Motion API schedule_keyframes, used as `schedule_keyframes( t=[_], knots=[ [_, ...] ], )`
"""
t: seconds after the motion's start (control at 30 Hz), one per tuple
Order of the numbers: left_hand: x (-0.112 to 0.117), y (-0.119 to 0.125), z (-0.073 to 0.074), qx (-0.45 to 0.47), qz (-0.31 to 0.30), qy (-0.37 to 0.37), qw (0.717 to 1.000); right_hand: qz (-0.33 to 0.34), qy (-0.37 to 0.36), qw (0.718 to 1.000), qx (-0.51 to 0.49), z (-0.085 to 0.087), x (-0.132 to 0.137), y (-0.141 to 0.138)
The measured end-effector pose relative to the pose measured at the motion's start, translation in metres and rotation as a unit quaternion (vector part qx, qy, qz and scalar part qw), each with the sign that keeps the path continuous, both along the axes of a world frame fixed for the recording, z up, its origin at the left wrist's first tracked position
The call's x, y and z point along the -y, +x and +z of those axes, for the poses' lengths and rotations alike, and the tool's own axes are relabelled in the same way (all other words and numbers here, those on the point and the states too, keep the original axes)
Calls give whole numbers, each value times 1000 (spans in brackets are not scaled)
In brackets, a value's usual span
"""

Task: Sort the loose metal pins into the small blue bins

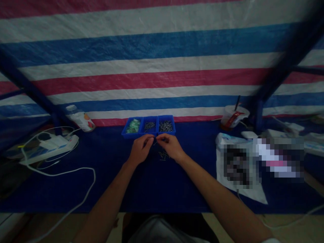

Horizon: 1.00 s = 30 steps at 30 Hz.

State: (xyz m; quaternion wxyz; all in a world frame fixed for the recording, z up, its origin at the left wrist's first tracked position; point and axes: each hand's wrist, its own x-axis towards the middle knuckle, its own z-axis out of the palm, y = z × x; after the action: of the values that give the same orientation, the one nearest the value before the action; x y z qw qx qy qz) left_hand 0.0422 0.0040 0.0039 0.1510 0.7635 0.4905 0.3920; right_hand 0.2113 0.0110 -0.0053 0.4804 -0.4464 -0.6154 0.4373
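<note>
Dim, underexposed frame. Brightest zone: the red, white and blue striped woven tarpaulin point(162, 67) across the upper half, flatly lit. Dark blue table cloth point(152, 182) below swallows detail. Stripes bow toward the edges; corners darken; dark blue metal post point(286, 64) at upper right smeared. Left hand point(140, 148) and right hand point(170, 145) at centre soft. Pixelated grey-and-pink patch point(260, 160) centre right.

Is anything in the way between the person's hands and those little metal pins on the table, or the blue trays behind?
Nothing visible. The loose pins lie right between the left hand and right hand. The blue trays sit directly behind the hands, with only bare tabletop around.
</note>
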Motion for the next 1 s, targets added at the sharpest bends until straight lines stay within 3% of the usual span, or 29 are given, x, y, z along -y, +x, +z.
schedule_keyframes(
  t=[0.07,0.23,0.57,0.8,1.0],
  knots=[
    [1,7,2,-15,-35,-19,999,-15,-2,1000,-27,-3,-2,0],
    [-1,12,-1,-16,-31,-46,998,-61,-7,996,-58,-6,-3,-1],
    [-1,10,-2,81,-27,-80,993,-13,-12,998,-54,1,-1,-1],
    [-6,-1,1,257,65,1,964,13,-156,982,-104,13,6,3],
    [-10,-6,4,294,97,27,950,32,-205,964,-169,14,4,-1]
  ],
)
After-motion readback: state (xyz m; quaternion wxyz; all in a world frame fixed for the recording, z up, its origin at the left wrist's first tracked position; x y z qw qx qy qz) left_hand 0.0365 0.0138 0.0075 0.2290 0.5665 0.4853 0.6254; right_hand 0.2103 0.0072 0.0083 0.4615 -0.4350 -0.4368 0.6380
